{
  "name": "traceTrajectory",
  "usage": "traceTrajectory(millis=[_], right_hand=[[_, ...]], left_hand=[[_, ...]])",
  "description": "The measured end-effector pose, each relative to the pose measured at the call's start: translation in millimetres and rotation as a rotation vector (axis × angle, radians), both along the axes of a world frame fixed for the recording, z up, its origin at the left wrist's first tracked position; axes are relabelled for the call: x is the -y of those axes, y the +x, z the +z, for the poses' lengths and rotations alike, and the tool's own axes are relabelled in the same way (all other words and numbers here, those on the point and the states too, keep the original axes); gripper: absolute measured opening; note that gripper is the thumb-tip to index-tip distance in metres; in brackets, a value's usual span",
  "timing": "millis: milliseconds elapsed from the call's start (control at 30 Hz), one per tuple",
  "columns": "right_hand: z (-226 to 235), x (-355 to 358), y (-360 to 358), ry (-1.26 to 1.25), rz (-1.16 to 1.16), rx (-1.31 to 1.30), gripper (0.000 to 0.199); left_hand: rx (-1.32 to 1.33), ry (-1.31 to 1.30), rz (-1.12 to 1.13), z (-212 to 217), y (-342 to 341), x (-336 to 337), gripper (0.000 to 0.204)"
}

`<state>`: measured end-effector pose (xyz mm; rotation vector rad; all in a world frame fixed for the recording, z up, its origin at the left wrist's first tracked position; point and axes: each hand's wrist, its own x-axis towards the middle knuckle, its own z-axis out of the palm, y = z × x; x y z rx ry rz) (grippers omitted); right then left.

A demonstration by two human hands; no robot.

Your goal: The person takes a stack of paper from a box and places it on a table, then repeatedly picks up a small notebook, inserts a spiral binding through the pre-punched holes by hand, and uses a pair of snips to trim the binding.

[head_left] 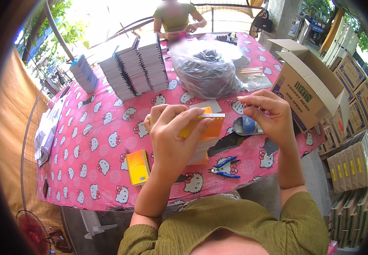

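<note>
My left hand (171, 127) is closed around a small orange-covered notepad (217, 122), its white page edge turned upward. In a pinch, my right hand (273, 114) grips a thin dark spiral binding coil (237, 104), which sticks out to the left of the fingertips, apart from the notepad. Beneath the left hand rises a stack of small pads (201, 152), partly hidden by it. A yellow-orange spiral notebook (137, 169) lies left of my left forearm. Blue-handled cutting pliers (226, 168) rest near the table's front edge. Beyond them sits a blue and white roundish object (247, 126).
Tall stacks of spiral notebooks (135, 70) stand at the back left, beside a smaller bluish stack (84, 74). A clear plastic bag of dark coils (209, 70) sits mid-table. An open cardboard box (307, 87) is at right. Across the table is another person (173, 19).
</note>
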<state>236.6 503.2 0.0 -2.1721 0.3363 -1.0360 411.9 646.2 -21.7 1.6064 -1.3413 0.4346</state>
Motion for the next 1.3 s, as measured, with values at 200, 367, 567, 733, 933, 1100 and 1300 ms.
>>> traceTrajectory(millis=[200,367,567,733,933,1100,1300], right_hand=[[8,-2,5,-0.131,-0.023,0.042,0.020],[9,5,5,0.001,0.138,-0.100,0.017],[19,18,5,0.087,0.203,-0.322,0.014],[19,13,8,-0.066,0.204,-0.213,0.013],[32,-1,6,0.580,0.188,-0.445,0.019],[10,-28,14,-0.230,-0.097,-0.207,0.020],[12,-41,28,-0.224,-0.135,-0.243,0.025]], left_hand=[[0.044,-0.041,0.000,6,2,0,0.020],[0.003,-0.035,-0.033,1,4,4,0.021],[-0.024,-0.022,-0.028,2,0,5,0.022],[0.040,-0.067,-0.047,-1,5,6,0.022],[-0.009,-0.038,-0.024,2,3,6,0.022],[0.007,-0.027,-0.037,-1,4,6,0.021],[-0.003,-0.049,-0.055,-3,6,3,0.022]])
